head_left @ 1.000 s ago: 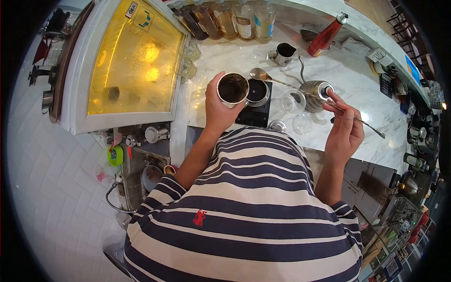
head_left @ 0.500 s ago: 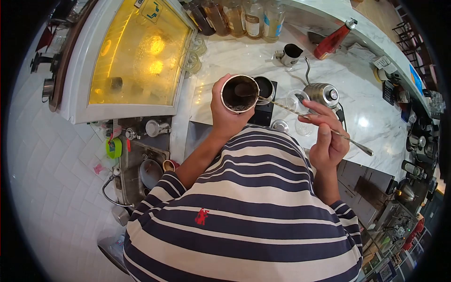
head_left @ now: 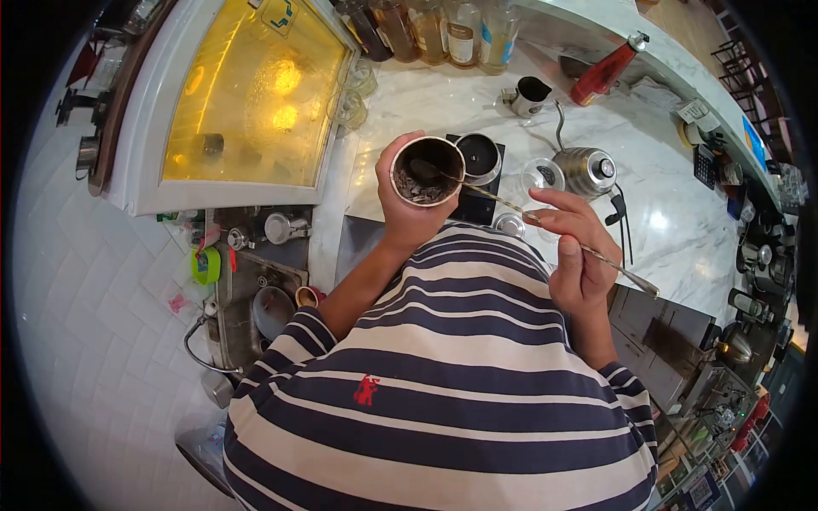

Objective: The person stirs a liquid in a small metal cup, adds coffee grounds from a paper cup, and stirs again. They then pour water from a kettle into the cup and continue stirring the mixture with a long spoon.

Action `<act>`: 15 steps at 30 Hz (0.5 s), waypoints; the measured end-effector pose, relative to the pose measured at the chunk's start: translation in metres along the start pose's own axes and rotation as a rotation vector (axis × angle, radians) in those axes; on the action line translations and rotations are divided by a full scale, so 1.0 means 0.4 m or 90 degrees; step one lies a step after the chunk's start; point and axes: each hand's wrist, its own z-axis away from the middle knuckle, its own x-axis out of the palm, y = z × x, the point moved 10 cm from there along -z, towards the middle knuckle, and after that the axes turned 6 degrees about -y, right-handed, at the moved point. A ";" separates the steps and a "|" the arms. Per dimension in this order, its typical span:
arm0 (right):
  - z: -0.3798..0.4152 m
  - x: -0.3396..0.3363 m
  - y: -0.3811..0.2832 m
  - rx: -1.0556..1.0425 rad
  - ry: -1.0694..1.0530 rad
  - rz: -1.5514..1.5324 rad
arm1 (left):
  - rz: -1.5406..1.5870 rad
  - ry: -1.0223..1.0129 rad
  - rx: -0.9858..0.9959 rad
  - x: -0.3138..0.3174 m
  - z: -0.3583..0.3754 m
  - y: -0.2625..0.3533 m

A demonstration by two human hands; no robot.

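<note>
My left hand (head_left: 399, 215) is wrapped around an open canister (head_left: 427, 204), its mouth tilted up toward me. Dark, flaky dried leaves or similar bits (head_left: 416, 189) lie inside it. A long twisted-handled bar spoon (head_left: 497, 199) has its bowl inside the canister. My right hand (head_left: 584, 266) grips the spoon's shaft between thumb and fingers. Just right of the canister, a round dark-lined vessel (head_left: 477, 158) sits on a black scale (head_left: 477, 209). Beyond my right fingers stands a clear glass (head_left: 543, 175) with something dark in it.
A steel gooseneck kettle (head_left: 588, 172) stands right of the glass. Farther back are a metal pitcher (head_left: 528, 97), a red bottle (head_left: 603, 77) and several tall bottles (head_left: 463, 38). A lit glass-fronted cabinet (head_left: 247, 102) is at left, above a sink (head_left: 239, 298). A small metal lid (head_left: 509, 226) lies near my shirt.
The canister has shifted slightly left and turned so more of its contents show. My right hand and the spoon have moved left, with the spoon's bowl still inside.
</note>
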 end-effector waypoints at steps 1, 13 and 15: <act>0.001 0.001 -0.003 -0.010 -0.004 0.004 | -0.006 -0.004 0.007 -0.001 -0.002 0.004; 0.005 0.034 0.021 0.047 -0.003 0.001 | -0.035 -0.008 -0.008 -0.015 0.009 -0.012; 0.002 0.036 0.022 0.047 -0.006 0.006 | -0.037 -0.008 -0.003 -0.016 0.006 -0.008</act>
